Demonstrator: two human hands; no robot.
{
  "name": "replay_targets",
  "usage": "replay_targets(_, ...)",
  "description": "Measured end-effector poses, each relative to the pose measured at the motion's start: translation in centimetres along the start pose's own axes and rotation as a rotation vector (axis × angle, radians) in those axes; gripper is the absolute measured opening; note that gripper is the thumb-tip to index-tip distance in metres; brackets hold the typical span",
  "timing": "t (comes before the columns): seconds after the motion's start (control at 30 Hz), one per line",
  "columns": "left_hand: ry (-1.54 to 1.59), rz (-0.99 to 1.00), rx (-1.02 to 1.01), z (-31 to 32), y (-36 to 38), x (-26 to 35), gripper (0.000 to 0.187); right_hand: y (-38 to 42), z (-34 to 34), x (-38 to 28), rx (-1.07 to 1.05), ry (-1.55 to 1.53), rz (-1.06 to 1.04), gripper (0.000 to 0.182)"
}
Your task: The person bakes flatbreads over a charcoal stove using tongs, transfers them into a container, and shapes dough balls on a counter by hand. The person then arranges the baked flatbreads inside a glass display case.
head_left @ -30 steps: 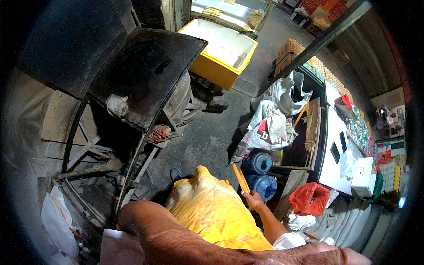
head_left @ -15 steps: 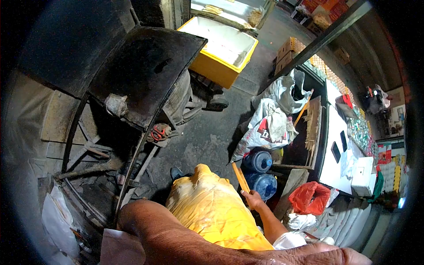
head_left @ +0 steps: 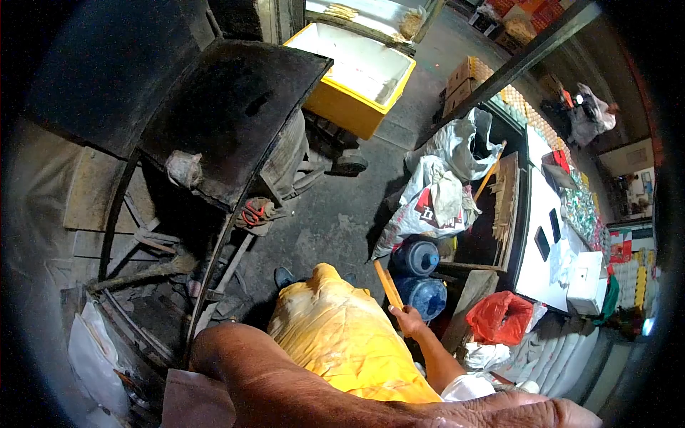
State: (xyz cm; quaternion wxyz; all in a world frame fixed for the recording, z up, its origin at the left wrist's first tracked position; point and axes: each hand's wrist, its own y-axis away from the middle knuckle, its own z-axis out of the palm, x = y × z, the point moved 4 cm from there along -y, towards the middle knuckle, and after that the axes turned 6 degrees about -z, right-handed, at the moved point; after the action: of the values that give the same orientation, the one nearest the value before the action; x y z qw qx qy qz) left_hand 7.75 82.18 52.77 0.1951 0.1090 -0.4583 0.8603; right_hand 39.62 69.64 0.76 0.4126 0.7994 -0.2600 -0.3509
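My right hand [head_left: 408,321] is closed around the lower end of a long yellow stick [head_left: 387,285], flat-looking and apparently split into two strips. It is held beside my yellow apron [head_left: 335,335], next to two blue water jugs [head_left: 421,296]. My left forearm [head_left: 285,364] crosses the bottom of the view, very close to the camera. At the lower right corner is my left hand [head_left: 549,410], cut off by the frame edge. Its fingers are mostly hidden, so whether it holds anything does not show.
A black metal stand [head_left: 228,107] is on the left, a yellow foam box [head_left: 357,78] beyond it. Plastic sacks [head_left: 428,207] lean by a white-topped table [head_left: 535,278] with two phones. A red bag [head_left: 499,317] sits below; egg trays [head_left: 528,114] stand behind.
The view shifts very slightly. In the far right background, a blurred figure has moved up and left. My hands and the yellow stick keep their positions.
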Motion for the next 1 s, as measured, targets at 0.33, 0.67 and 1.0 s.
replay_targets(0.33, 0.02, 0.01, -0.01, 0.3, 0.0, -0.6, 0.062, 0.8, -0.4, -1.2, -0.033, -0.042, 0.015, 0.078)
replay_targets(0.67, 0.013, -0.001, -0.002, 0.1, -0.2, -0.2, 0.062, -0.5, -0.1, -0.1, -0.021, -0.014, 0.007, 0.083)
replay_targets(1.0, -0.01, -0.021, -0.001, 0.5, 0.0, -0.7, 0.062, 3.5, -0.7, -3.5, 0.051, -0.013, 0.005, 0.078)
